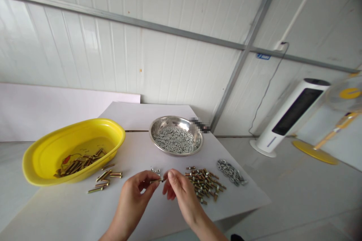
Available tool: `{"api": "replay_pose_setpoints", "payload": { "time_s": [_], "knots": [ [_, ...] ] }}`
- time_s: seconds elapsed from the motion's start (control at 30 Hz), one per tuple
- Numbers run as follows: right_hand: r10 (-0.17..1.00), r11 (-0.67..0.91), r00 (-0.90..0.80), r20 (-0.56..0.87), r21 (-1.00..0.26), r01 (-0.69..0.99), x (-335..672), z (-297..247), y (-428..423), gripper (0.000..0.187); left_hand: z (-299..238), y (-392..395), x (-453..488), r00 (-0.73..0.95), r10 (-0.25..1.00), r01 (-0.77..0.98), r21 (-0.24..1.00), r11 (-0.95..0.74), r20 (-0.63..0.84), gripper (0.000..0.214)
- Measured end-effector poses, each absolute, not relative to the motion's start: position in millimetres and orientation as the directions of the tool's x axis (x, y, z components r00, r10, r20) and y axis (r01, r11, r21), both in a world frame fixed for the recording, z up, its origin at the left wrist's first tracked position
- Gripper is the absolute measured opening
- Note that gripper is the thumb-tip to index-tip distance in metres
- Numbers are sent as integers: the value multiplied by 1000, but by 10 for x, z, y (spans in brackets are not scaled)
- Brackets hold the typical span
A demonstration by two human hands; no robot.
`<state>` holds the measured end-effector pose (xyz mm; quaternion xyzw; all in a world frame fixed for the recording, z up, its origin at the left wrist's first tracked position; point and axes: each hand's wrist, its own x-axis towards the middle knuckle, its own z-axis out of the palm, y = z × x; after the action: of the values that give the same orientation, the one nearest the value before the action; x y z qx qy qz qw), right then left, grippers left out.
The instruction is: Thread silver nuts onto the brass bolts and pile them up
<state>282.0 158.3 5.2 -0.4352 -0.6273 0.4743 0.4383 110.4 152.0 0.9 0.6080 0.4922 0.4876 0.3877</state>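
My left hand point(135, 194) is closed, pinching a small golden bolt point(155, 181) between thumb and fingertips. The bolt lies nearly level and points toward my right hand point(181, 192). That hand has its thumb and index finger drawn close together at the bolt's tip, other fingers curled; whatever it pinches is too small to make out. Just behind the hands are a few loose nuts point(155, 171). Right of my right hand spreads a pile of bolts with nuts on them point(207, 184). Several plain bolts point(104, 178) lie left of my left hand.
A yellow basin point(32, 160) with bolts inside stands at the left. Behind the hands sits a steel bowl point(154, 130) of small nuts or washers. A heap of grey washers point(230, 172) is near the right edge of the white table point(158, 218). A tower fan point(291, 116) stands beyond.
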Motion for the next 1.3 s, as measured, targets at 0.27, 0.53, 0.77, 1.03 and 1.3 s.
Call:
{"api": "replay_pose_setpoints", "payload": {
  "time_s": [0.27,0.53,0.77,1.03,1.3],
  "knots": [
    [938,321,-213,273,-916,240,2816,165,1617,31,-18,1585,1094,140,990,-153,987,37,-16,34],
    [951,267,-206,230,-948,175,2839,79,1620,13,29,1535,1123,88,984,42,986,-161,157,18],
    [938,180,-313,146,-980,84,2814,117,1535,35,98,1460,1130,149,911,385,826,-411,384,10],
    [964,85,-257,64,-994,70,2797,50,1556,67,62,1438,1150,106,928,359,856,-371,357,6],
    [933,311,-233,273,-940,143,2830,162,1604,20,52,1527,1138,90,990,-63,992,-107,113,24]
  ]
}}
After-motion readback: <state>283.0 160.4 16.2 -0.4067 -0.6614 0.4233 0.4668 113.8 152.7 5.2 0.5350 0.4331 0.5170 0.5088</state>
